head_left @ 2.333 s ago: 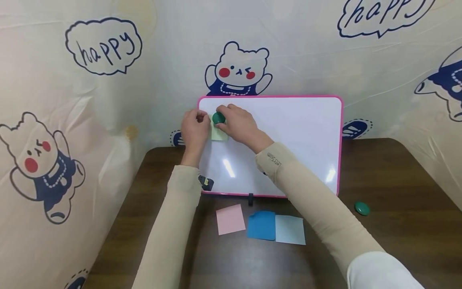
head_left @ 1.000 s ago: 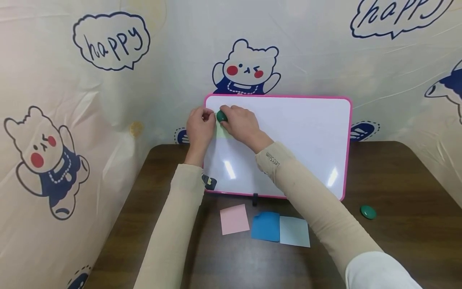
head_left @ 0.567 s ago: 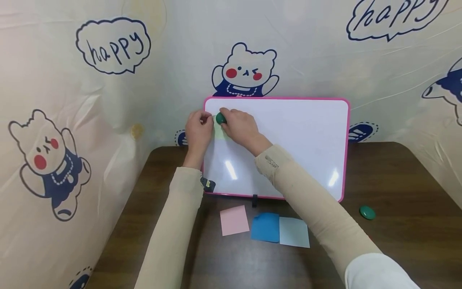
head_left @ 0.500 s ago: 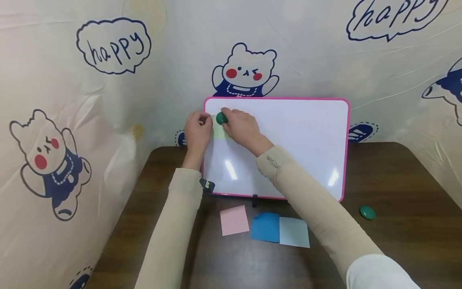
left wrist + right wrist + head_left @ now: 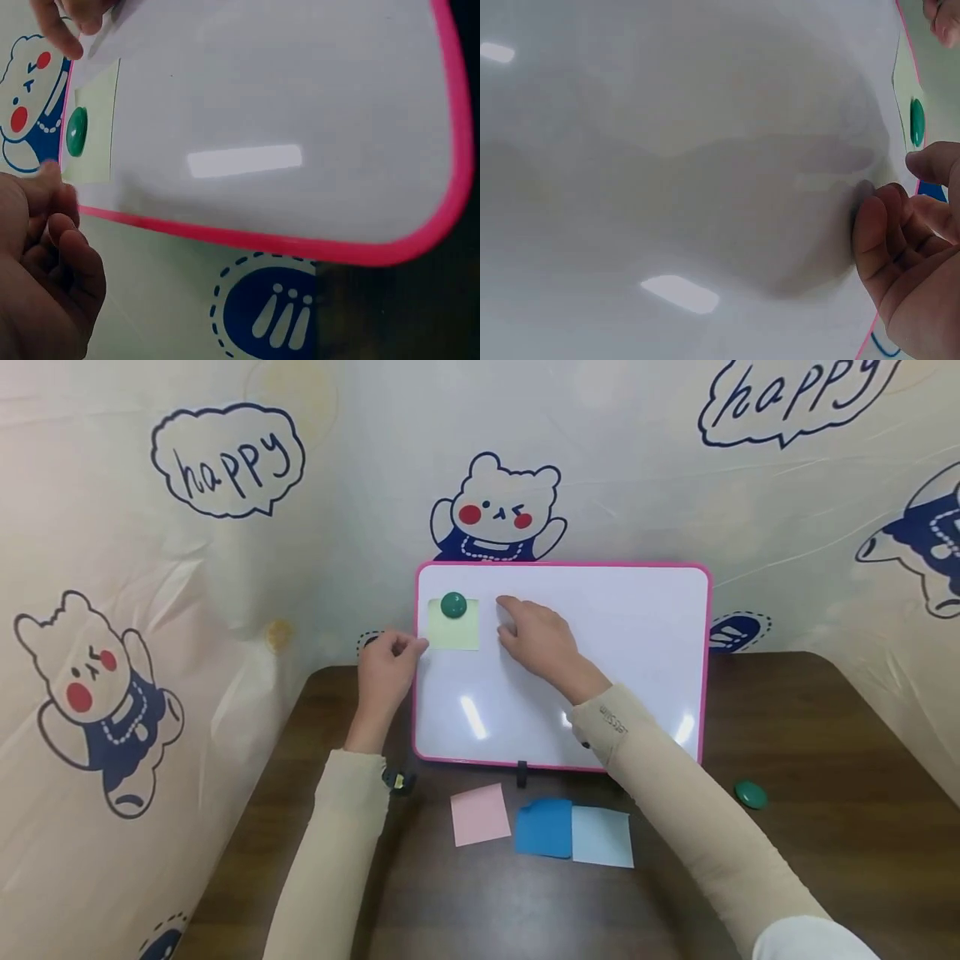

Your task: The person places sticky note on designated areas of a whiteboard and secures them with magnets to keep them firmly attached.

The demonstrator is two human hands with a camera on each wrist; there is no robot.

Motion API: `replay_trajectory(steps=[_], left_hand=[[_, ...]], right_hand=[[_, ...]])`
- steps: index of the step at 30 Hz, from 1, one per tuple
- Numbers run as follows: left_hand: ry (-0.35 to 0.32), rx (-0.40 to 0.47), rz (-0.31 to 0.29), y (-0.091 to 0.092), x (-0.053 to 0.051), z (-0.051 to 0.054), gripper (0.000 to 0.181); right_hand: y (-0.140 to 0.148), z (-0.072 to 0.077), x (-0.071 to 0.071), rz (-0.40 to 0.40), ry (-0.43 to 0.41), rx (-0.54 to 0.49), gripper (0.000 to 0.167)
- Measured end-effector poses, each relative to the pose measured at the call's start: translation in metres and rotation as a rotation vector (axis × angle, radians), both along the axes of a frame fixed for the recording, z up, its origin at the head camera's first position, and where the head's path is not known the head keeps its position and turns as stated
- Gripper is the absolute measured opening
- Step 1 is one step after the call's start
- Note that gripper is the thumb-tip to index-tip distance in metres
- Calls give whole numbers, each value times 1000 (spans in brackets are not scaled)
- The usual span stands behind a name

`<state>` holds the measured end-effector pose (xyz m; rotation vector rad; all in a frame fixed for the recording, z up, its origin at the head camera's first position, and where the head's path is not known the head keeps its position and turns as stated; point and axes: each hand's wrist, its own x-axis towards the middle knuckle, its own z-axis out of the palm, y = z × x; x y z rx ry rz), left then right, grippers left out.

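A pale green sticky note (image 5: 454,635) sits at the upper left of a pink-framed whiteboard (image 5: 592,635), with a round green magnet (image 5: 453,605) over its top edge. Just left of the board's edge is my left hand (image 5: 386,677), its fingers loosely bent and holding nothing. My right hand (image 5: 543,642) hovers in front of the board, to the right of the note, thumb and index finger apart. Both the magnet (image 5: 76,132) and the note (image 5: 96,142) show in the left wrist view, apart from the left fingertips. The right wrist view shows the magnet (image 5: 917,122) beyond my right thumb.
On the brown table (image 5: 480,910) in front of the board lie a pink note (image 5: 480,815), a blue note stack (image 5: 543,828) and a light blue note (image 5: 602,837). A second green magnet (image 5: 751,794) lies at the right. A printed curtain (image 5: 360,485) hangs behind.
Both hands were at the note, the right one holding the magnet against it. The right hand has let go and moved right; the left has moved down and left. Magnet and note stay on the board.
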<state>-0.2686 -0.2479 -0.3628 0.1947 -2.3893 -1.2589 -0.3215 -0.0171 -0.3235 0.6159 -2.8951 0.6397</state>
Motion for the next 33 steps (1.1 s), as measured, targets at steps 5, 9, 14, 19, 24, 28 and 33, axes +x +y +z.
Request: replay_trajectory(steps=[5,9,14,19,24,28,33], left_hand=[[-75,-47,-80,-5,23,-4,47],[-165,-92,-198,-5,41,-5,22],[-251,-138,-325,-6,59,-9,14],[-399,-266,-461,-3,70,-18,17],[-532,-407,-547,6,78,-33,15],[-576,-466,-566,16,85,-42,18],[-633,-496,-586,23,96,-50,23]], right_hand=[[21,-9,14,13,-10,-41,53],[41,-16,25,29,19,-52,50],[72,-25,38,56,72,-99,48],[105,-31,54,39,63,-133,46],[138,-38,71,-7,-1,-142,43],[166,-48,82,-11,-1,-147,37],[201,-56,100,-15,-34,-133,25]])
